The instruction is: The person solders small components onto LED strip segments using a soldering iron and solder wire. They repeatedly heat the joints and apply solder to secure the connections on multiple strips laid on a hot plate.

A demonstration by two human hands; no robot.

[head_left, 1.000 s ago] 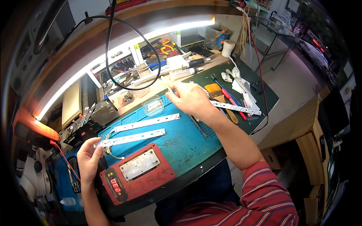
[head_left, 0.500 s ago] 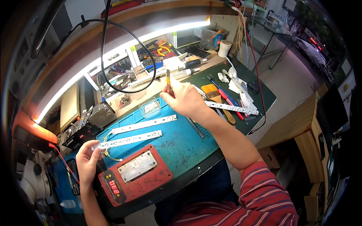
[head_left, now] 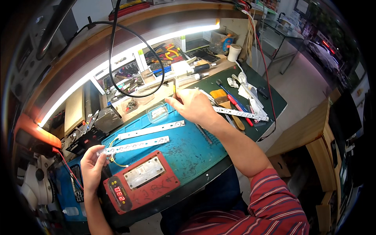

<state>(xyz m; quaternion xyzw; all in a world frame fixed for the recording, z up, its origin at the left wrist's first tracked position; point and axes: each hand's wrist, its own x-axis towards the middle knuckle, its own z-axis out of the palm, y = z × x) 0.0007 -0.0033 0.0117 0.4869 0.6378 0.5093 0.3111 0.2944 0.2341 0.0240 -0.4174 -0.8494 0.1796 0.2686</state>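
My left hand (head_left: 92, 166) pinches the left end of a white LED strip (head_left: 137, 146) between thumb and fingers. The strip lies slanting above the blue mat (head_left: 196, 150), with thin wires near its held end. A second LED strip (head_left: 152, 130) rests just beyond it on the mat. Over the far side of the mat, my right hand (head_left: 196, 105) is closed around a slim upright tool (head_left: 175, 89), yellowish and metallic, which looks like tweezers; its lower end is hard to make out. Beside that hand sits a small clear box (head_left: 157, 112) with pale pieces inside.
A red heating plate (head_left: 154, 182) with a lit display sits at the near edge. On the right lie another LED strip (head_left: 246, 114), a wide brush (head_left: 219, 95) and pens. A black cable loop (head_left: 162, 66) hangs over the bench. An orange-cased device (head_left: 37, 135) stands at left.
My right hand has shifted slightly down with the slim tool, nearer the clear box. My left hand and its LED strip stay almost in place; the whole view has moved a little.
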